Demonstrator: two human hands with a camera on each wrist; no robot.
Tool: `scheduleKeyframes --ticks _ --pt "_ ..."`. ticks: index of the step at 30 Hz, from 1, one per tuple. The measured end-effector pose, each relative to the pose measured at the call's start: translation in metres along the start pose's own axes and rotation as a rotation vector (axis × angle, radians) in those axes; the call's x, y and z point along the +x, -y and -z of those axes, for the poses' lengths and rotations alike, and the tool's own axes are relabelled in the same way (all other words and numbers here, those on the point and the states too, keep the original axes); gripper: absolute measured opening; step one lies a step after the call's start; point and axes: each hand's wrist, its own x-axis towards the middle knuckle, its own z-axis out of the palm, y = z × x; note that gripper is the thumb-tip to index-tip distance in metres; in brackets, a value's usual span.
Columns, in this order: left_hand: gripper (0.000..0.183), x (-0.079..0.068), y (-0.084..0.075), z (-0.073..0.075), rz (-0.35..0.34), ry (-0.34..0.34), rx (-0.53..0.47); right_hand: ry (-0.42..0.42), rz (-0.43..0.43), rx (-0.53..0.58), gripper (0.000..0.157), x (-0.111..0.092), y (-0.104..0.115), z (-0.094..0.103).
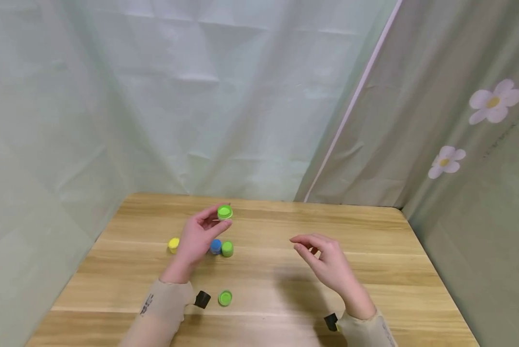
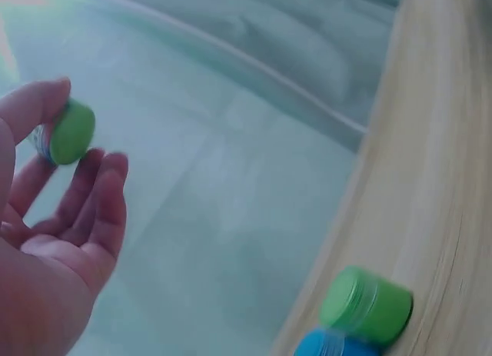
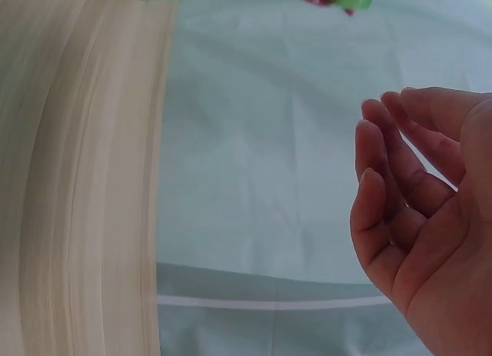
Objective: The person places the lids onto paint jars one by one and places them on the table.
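Note:
My left hand (image 1: pixel 217 219) is raised above the wooden table (image 1: pixel 372 250) and pinches a small green-capped pot (image 1: pixel 225 212) between thumb and fingertips; the left wrist view shows the same pot (image 2: pixel 71 133) at my fingertips. Below that hand a blue pot (image 1: pixel 216 246) and a green pot (image 1: pixel 227 248) stand side by side, touching, and the left wrist view shows both, the green pot (image 2: pixel 365 306) above the blue pot (image 2: pixel 330 344). A yellow pot (image 1: pixel 173 245) sits to their left. My right hand (image 1: pixel 300 245) hovers to the right, fingers loosely bent, holding nothing.
A round green lid (image 1: pixel 225 298) lies alone near the table's front edge, beside my left wrist. Pale green cloth (image 1: pixel 198 96) hangs behind the table and a flowered curtain (image 1: pixel 459 144) hangs on the right. The table's right half is bare wood.

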Motion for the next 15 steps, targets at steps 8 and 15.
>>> scheduleKeyframes --ticks 8,15 --pt "0.046 -0.012 0.003 0.020 -0.133 -0.039 -0.093 0.067 -0.019 0.034 0.017 0.011 0.014 -0.013" --pt "0.045 -0.010 0.012 0.023 -0.144 -0.054 -0.084 0.196 -0.042 0.083 0.018 0.017 0.030 -0.035"
